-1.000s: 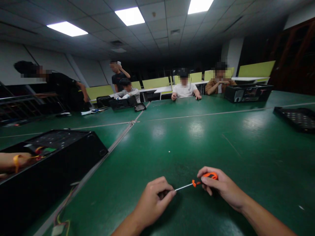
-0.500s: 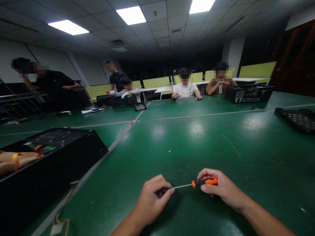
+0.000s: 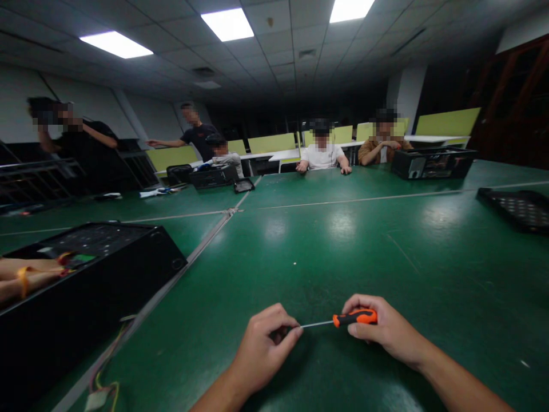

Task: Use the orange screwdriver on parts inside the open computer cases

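While the bare right hand (image 3: 392,329) holds the fat handle of an orange-and-black screwdriver (image 3: 355,318) with a thin silver metal rod (image 3: 317,324), the bare left hand (image 3: 266,340) pinches the far end of the rod between its thumb and finger. Both hands are gripping, but the left fingers hide the tip, so I cannot tell what it touches. With the middle of the view as the middle of a clock, the screwdriver is at five o'clock, above a shiny green table (image 3: 364,257). It is almost flat, and its handle points to three o'clock.

At eight o'clock sits a big, black, box-shaped case (image 3: 107,303), with another person's arms (image 3: 30,277) reaching in at the top. A white plug (image 3: 98,399) on thin coloured wires (image 3: 112,349) lies near it, between seven and eight o'clock. A flat black panel (image 3: 521,209) with pale spots rests at three o'clock. A second black case (image 3: 433,163) with its insides showing sits between two and three o'clock, near a person in a brown shirt (image 3: 371,153).
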Demonstrator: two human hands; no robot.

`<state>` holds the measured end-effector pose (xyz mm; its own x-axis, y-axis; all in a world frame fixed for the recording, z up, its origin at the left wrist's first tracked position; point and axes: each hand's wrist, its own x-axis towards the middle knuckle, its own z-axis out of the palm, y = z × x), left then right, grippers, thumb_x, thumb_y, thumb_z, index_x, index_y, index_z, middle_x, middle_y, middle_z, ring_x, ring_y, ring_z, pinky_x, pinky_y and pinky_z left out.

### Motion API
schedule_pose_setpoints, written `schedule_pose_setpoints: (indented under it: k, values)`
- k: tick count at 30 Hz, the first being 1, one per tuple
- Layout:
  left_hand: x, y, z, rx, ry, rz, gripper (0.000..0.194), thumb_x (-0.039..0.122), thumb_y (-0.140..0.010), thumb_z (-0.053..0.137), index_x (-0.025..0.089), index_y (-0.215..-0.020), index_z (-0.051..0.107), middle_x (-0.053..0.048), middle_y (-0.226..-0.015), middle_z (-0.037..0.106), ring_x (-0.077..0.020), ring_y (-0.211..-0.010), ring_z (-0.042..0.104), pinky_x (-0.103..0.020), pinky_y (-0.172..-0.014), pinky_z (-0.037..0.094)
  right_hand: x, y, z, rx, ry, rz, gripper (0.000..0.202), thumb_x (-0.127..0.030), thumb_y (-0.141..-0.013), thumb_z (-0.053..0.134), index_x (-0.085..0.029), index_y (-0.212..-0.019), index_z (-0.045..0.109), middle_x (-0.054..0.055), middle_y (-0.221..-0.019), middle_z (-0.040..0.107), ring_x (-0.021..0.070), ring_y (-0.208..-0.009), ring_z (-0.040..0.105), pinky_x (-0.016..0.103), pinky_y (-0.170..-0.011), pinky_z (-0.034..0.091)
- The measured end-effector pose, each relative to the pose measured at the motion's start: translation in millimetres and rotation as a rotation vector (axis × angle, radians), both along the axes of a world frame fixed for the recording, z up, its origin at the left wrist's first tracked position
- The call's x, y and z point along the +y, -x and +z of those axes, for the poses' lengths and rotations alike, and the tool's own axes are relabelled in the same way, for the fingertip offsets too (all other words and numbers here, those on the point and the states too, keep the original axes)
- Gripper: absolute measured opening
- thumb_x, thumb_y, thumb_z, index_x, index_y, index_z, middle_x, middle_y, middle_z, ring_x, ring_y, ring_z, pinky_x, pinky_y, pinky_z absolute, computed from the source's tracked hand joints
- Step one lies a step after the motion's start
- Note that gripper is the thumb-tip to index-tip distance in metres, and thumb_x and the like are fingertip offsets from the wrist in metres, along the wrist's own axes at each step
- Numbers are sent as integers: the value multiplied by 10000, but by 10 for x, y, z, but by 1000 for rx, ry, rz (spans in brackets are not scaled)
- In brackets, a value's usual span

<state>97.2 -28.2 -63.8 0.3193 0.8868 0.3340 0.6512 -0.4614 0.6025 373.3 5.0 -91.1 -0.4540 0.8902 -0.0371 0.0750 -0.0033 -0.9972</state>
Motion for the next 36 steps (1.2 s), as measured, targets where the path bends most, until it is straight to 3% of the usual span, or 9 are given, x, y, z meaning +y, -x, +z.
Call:
schedule_pose_setpoints:
  k: [9, 18, 23, 30, 36]
  values:
    - [-1, -7, 10, -5, 9, 1, 207, 298, -895, 632, 173, -770, 741, -35, -659, 603, -135, -605, 551, -230, -571, 408, 6, 12, 25, -41, -13, -4, 244, -314, -734, 733, -169, -922, 678, 4, -786, 609, 132, -651, 480, 263, -611, 349]
    - [-10, 8, 20, -50, -51, 18, 161, 285, -889, 637, 176, -831, 740, -43, -697, 632, -142, -624, 571, -247, -591, 441, -52, 94, 81, -435, -427, 14, 110, -281, -765, 770, -260, -871, 789, 34, -889, 682, 225, -885, 598, 340, -803, 414]
    - [-43, -8, 36, -104, -87, -23, 131, 252, -891, 634, 176, -827, 719, -42, -709, 644, -151, -671, 591, -260, -633, 458, -65, 151, 72, -490, -435, 49, 157, -231, -764, 776, -295, -906, 791, 15, -859, 683, 218, -880, 594, 332, -789, 407]
    - [-42, -21, 50, -104, -100, -39, 126, 231, -894, 628, 176, -805, 699, -36, -700, 635, -151, -672, 585, -261, -640, 449, -84, 160, 47, -460, -379, -2, 151, -187, -724, 789, -247, -848, 728, -3, -889, 699, 202, -875, 608, 309, -782, 417]
    - [-31, -10, 50, -42, -53, -20, 150, 247, -908, 598, 182, -842, 715, -47, -781, 614, -162, -740, 592, -270, -683, 461, -82, 137, 67, -461, -477, -2, 103, -186, -756, 752, -241, -837, 719, 2, -850, 699, 204, -854, 600, 317, -768, 416]
